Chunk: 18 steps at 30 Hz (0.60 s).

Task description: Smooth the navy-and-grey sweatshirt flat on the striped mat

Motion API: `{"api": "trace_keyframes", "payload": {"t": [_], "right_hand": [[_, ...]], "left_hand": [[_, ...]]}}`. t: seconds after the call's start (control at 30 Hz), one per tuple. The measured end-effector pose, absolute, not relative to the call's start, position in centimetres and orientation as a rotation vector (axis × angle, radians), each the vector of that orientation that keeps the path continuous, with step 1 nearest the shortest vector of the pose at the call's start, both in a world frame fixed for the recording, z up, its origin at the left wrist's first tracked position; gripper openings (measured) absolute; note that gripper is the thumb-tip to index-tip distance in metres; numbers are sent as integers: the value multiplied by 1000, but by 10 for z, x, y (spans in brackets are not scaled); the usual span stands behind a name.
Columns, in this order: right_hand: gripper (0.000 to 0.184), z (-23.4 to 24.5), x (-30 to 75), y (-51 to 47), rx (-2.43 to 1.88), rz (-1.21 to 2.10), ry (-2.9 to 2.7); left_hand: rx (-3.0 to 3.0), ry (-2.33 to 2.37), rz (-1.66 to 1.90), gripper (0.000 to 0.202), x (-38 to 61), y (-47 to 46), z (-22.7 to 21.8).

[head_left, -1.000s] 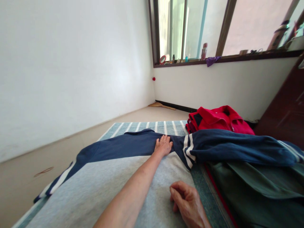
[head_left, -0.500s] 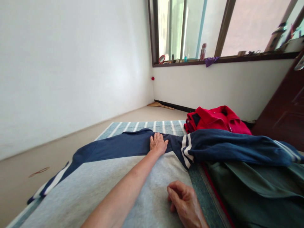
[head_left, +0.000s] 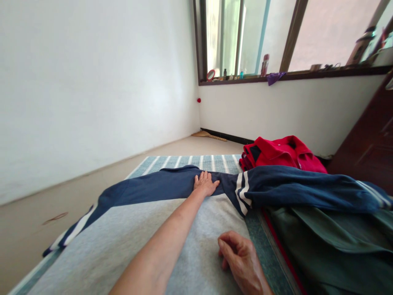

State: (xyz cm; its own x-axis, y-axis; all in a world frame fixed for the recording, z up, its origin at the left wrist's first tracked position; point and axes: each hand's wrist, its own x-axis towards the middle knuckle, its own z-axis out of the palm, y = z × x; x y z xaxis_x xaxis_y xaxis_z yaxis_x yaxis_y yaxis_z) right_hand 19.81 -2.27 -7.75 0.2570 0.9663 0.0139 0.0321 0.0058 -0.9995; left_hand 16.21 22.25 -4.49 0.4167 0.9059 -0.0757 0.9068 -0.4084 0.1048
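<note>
Grey sweatshirt (head_left: 123,246) first: how do we find it, starting from the grips?

— We start at the left grip (head_left: 205,184). It is wide open, palm down with the fingers spread, pressing on the navy fabric along the garment's far edge and holding nothing between its fingers. The right grip (head_left: 241,260) lies nearer us, loosely curled and empty, resting on the grey front.

— And where does the garment lie?

— It is spread out beneath both grips on a striped blue-green mat (head_left: 184,164). Left of the left grip, a navy sleeve (head_left: 138,190) runs out straight, with its white-striped end reaching past the mat's edge. Right of that grip, a second navy sleeve (head_left: 307,190) lies rumpled across a dark green cloth (head_left: 331,246).

— So what do we count as done, and what as left?

— We judge the grey body and the left-hand sleeve to be lying flat and smooth. The right-hand sleeve remains in loose folds, and we see no fold across the body.

— Anything close by?

— Just beyond the rumpled sleeve sits a bunched red jacket (head_left: 282,153), with a dark wooden door (head_left: 365,135) further right.
</note>
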Motion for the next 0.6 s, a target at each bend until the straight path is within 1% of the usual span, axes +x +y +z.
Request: {"api": "trace_keyframes", "payload": {"t": [0.23, 0.43, 0.6], "right_hand": [[29, -76, 199, -24, -1315, 993, -1046], [27, -75, 199, -23, -1299, 999, -1056], [26, -74, 199, -24, -1304, 998, -1065]], "left_hand": [[2594, 1602, 35, 68, 159, 222, -45], [2633, 1657, 137, 62, 159, 219, -50], [2622, 1740, 171, 64, 158, 217, -51]]}}
